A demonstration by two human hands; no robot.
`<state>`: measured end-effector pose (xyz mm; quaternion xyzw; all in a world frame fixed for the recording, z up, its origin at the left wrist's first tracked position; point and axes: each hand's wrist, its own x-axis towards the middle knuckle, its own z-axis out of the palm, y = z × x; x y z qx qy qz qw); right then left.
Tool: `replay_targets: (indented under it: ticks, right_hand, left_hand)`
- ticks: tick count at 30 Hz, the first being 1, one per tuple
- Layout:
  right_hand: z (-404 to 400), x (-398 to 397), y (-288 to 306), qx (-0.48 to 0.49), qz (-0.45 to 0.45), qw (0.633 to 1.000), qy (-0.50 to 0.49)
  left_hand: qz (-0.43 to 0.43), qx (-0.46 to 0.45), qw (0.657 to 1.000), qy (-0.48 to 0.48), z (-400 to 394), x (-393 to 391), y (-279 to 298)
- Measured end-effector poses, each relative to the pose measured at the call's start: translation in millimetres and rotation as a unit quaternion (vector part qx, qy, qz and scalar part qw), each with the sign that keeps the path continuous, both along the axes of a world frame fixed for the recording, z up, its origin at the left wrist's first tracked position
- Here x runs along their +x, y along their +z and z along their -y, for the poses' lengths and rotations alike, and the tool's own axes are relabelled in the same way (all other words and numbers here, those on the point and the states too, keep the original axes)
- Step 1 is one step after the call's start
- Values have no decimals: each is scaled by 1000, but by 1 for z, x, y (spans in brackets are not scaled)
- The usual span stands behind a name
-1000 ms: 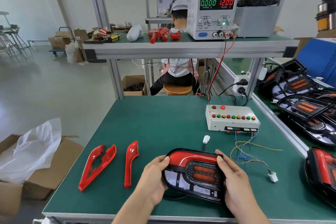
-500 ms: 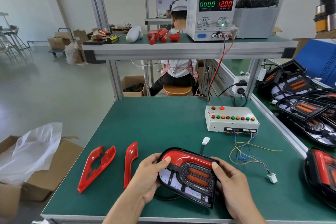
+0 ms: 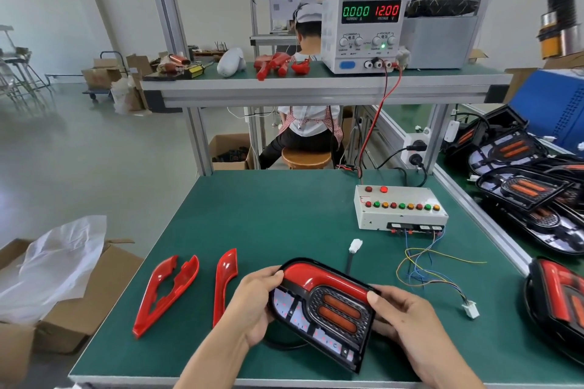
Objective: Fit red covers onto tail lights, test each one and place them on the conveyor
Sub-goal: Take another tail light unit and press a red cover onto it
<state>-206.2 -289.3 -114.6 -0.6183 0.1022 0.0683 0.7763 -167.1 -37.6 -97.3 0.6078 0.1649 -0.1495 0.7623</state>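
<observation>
Far left on the counter (image 3: 284,215): two loose red covers (image 3: 167,294), lying long-ways toward the back, well apart from both hands. Not touched.

Next, the left hand (image 3: 252,313). Fingers (image 3: 274,276) curled round the left end of the light (image 3: 322,309), thumb pressed on its top edge. Firm hold.

In the middle, the light itself. Lifted just above the counter's near edge, tipped so the left end sits high and the right end low. Long axis running left to right, between the two hands. Red cover (image 3: 319,278) already sitting along its top.

Then the right hand (image 3: 407,322). Thumb pinching the right end of that red cover, other fingers wrapped under and mostly hidden. Also a firm hold.

Behind the light, close by: a white plug (image 3: 355,245) on a dark lead, seemingly the light's own. Farther right: another white plug (image 3: 471,309) on thin wires from the test box (image 3: 399,208).

Probably next: joining the two plugs for the test. Right hand nearer to both. Left hand well placed to keep the light steady.

Far right: more lights (image 3: 556,294), partly cut off.
</observation>
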Motion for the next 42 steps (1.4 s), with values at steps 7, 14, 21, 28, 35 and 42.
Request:
replay_targets:
  ticks: [7, 14, 21, 28, 35, 42]
  right_hand:
    - [0, -18, 6, -140, 9, 986, 93]
    - [-35, -36, -3, -18, 1, 998, -57]
    - [-49, -29, -12, -12, -7, 986, -167]
    - [-49, -28, -20, -126, 0, 982, -138]
    - [-45, -28, -21, -117, 6, 982, -145]
    - [-46, -27, -24, -122, 17, 983, -138]
  left_hand:
    - [3, 48, 999, 16, 11, 23, 16]
    - [145, 291, 945, 23, 6, 30, 29]
    - [154, 625, 760, 91, -59, 7, 24]
    - [119, 685, 706, 131, -106, -7, 29]
    - [8, 744, 668, 7, -111, -10, 31]
    - [-9, 740, 673, -6, -107, -6, 24]
